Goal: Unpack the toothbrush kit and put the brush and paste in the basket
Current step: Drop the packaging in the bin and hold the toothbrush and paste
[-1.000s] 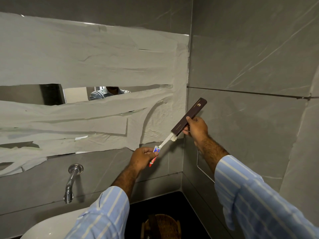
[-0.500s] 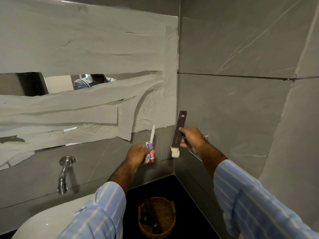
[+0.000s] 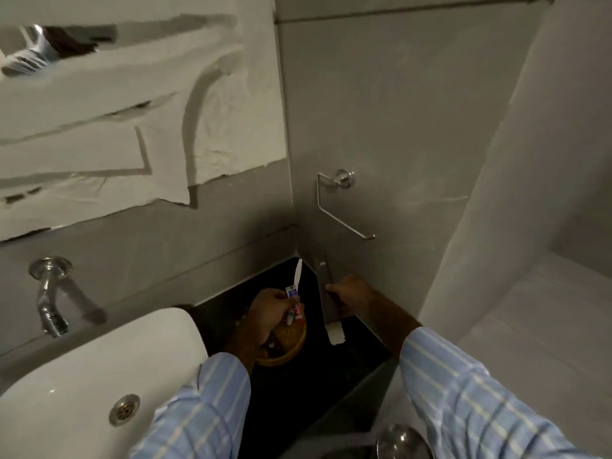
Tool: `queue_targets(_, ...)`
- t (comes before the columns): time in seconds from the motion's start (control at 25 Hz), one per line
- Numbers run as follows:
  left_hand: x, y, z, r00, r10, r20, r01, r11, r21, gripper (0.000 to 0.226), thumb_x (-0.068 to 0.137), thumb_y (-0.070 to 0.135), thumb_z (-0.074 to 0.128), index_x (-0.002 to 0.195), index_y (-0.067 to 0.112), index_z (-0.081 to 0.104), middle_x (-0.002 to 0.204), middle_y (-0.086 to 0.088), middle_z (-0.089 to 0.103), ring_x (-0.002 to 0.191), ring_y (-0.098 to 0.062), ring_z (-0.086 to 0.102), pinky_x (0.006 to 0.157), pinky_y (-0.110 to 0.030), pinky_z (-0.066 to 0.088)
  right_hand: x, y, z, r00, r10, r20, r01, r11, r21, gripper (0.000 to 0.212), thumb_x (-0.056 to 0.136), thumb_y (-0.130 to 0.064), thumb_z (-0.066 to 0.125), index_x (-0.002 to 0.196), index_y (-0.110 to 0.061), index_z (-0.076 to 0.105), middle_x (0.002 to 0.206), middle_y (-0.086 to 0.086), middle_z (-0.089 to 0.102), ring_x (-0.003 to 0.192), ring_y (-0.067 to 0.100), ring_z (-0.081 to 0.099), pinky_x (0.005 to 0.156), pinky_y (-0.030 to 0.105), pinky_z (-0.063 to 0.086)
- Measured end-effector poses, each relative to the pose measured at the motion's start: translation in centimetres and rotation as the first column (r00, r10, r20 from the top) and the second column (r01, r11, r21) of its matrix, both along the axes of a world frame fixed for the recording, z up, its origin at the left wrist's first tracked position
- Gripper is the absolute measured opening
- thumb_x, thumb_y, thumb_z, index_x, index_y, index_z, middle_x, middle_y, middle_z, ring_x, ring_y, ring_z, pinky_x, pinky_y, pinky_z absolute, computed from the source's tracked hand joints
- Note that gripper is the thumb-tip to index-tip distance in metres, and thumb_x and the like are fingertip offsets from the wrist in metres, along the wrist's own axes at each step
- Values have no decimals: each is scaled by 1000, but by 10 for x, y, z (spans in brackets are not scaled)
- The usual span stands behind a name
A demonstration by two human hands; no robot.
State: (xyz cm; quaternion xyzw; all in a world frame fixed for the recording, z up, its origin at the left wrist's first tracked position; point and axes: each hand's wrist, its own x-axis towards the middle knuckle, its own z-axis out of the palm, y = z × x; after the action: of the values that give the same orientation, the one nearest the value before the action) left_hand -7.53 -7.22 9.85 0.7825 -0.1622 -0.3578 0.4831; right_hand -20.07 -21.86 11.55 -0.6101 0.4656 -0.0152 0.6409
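Note:
My left hand (image 3: 270, 313) grips a white toothbrush (image 3: 297, 271) and a small red, white and blue toothpaste tube (image 3: 292, 292) together, the brush handle pointing up. It hovers just above a round wicker basket (image 3: 288, 344) on the black counter, partly hiding it. My right hand (image 3: 349, 293) holds the long dark kit box (image 3: 326, 286) upright, its open white end (image 3: 335, 334) pointing down beside the basket.
A white sink (image 3: 82, 376) with a metal drain (image 3: 124, 409) lies at lower left, a chrome tap (image 3: 49, 293) on the wall above it. A chrome holder (image 3: 337, 197) sticks out of the right wall. The black counter (image 3: 298, 392) ends at the corner.
The brush and paste came out of the box. Both hands have dropped from chest height to the counter, and the view has tilted down toward the basket.

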Motion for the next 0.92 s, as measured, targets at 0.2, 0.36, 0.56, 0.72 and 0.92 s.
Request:
queue_targets(0.2,-44,-7,-65,981,-77,-180,90,994,67,15,95,11,62,81,8,62,75,-12,65,55,-12,68,45,-21,56,-49,9,-63,998,-27,-62,34,994,101,19,93,-13,57,107,-2,63,79,8,67,61,15,68,43,22,53)
queue_targets(0.36,-73,-12,-110,936,-165,-312,228,958,175,9,91,16,68,96,8,65,99,-15,72,88,-24,73,70,-40,63,-96,13,-104,975,-42,-218,67,992,107,11,95,-17,57,88,-9,62,78,6,65,62,15,64,47,24,49)
queue_targets(0.56,-108,-24,-159,853,-349,-389,451,867,212,27,86,18,74,108,5,68,107,-18,73,99,-34,72,76,-46,63,-171,5,-161,940,-68,-335,103,991,88,23,90,-18,62,102,1,71,94,19,71,76,23,67,64,28,54)
queue_targets(0.72,-144,-37,-190,785,-420,-455,565,788,246,28,87,14,72,112,2,65,95,-14,71,84,-25,72,69,-41,63,-222,3,-204,862,-95,-498,161,983,92,31,93,-23,55,110,0,67,103,18,70,93,29,68,82,39,57)
queue_targets(0.92,-175,-50,-229,779,-394,-487,581,746,326,25,88,14,71,111,6,65,105,-16,74,93,-27,73,76,-46,63,-257,-6,-254,775,12,-632,8,1000,29,46,99,-30,44,122,6,61,127,23,63,117,36,60,93,35,47)
